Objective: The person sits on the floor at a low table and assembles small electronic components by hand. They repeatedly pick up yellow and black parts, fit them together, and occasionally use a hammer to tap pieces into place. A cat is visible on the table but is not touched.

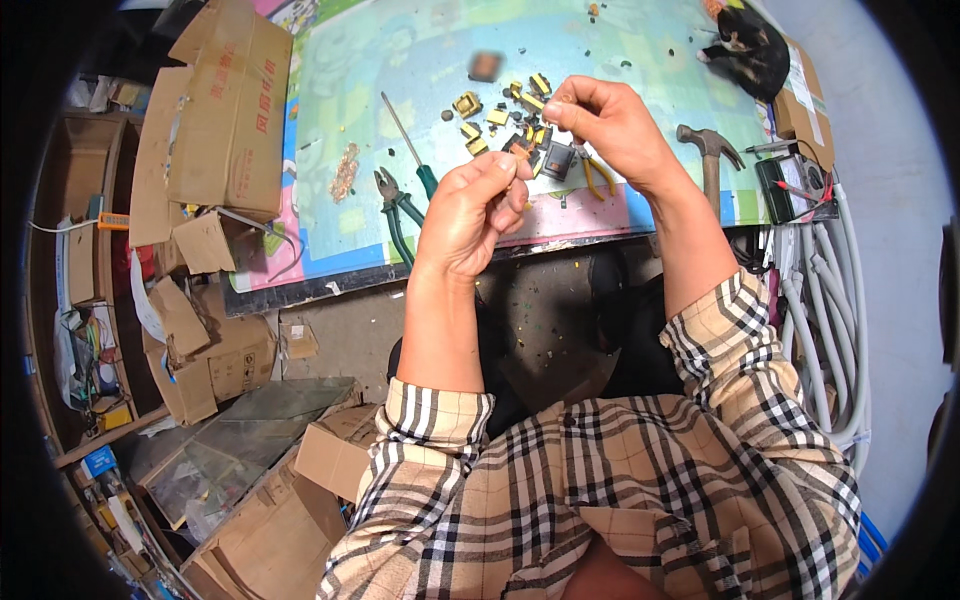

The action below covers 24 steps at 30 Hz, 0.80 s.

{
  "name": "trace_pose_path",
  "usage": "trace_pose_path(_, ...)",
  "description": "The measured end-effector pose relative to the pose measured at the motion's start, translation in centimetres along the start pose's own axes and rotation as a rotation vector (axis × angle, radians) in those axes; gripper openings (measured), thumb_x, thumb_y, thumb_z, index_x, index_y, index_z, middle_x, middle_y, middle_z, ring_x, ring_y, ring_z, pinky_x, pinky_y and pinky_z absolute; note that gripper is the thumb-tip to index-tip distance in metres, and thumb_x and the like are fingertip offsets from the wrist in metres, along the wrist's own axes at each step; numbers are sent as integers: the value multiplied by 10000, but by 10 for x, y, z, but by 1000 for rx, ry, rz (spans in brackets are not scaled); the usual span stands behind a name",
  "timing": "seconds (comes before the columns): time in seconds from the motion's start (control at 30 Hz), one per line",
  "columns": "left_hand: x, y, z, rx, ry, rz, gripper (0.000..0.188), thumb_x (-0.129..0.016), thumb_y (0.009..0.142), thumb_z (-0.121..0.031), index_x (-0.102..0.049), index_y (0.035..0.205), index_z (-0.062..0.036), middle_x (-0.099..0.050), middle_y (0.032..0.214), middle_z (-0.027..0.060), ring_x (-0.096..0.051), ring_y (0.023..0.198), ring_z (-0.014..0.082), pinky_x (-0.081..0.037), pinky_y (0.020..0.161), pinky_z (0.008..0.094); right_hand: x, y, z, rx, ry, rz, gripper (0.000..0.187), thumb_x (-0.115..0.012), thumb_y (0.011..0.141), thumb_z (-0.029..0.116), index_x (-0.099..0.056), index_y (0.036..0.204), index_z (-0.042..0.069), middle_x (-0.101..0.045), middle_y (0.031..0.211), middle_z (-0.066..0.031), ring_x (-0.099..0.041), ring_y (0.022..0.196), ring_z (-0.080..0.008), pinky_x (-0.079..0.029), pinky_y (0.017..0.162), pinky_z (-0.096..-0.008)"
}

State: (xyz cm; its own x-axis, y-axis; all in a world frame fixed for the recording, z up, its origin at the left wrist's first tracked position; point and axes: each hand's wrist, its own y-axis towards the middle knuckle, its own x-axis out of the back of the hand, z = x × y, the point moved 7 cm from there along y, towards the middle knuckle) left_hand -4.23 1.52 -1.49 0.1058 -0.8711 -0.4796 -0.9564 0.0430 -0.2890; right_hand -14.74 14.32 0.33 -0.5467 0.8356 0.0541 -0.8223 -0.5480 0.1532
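My left hand (473, 212) is closed in a pinch on a small copper-coloured coil (521, 152), most of it hidden by the fingers. To its upper right, my right hand (612, 125) has thumb and forefinger pressed together; whatever lies between them is too small to make out. Beneath and between the hands lies a loose group of small yellow-and-black transformer parts (497, 118). A dark grey block (557, 160) sits under the right hand, beside yellow-handled pliers (598, 178). Beyond them is a blurred brown square piece (486, 67).
Left of my hands lie a screwdriver (405, 130), green-handled cutters (393, 200) and a copper wire tangle (345, 172). A hammer (711, 150) rests at right, near test leads (800, 188) and a black cat (745, 52). Cardboard boxes (222, 110) stand left; grey hoses (825, 300) hang right.
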Motion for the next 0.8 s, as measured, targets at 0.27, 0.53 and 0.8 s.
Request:
trace_pose_path(0.27, 9, -4, -7, -81, -76, -136, 321, -518, 971, -191, -585, 1113, 89, -656, 864, 148, -556, 619, 130, -454, 548, 249, 6, 3, -6, 13, -125, -77, 236, -682, 867, 227, -644, 832, -3, -521, 634, 30, -440, 633, -54, -397, 576, -243)
trace_pose_path(0.53, 18, -6, -18, -249, 371, -379, 200, -535, 939, -59, -566, 1097, 59, -665, 858, 127, -564, 623, 120, -471, 571, 246, 23, -1, -1, 31, -69, -281, 185, -711, 829, 182, -667, 906, 20, -634, 807, -31, -571, 703, -105, -471, 643, -277)
trace_pose_path(0.8, 10, -10, -23, -365, 714, -528, 129, -522, 920, -14, -509, 1036, 41, -643, 753, 95, -558, 584, 101, -455, 526, 249, -17, -29, 64, 687, -610, -346, 152, -726, 707, 93, -646, 836, 81, -609, 869, -44, -611, 820, -244, -482, 728, -353)
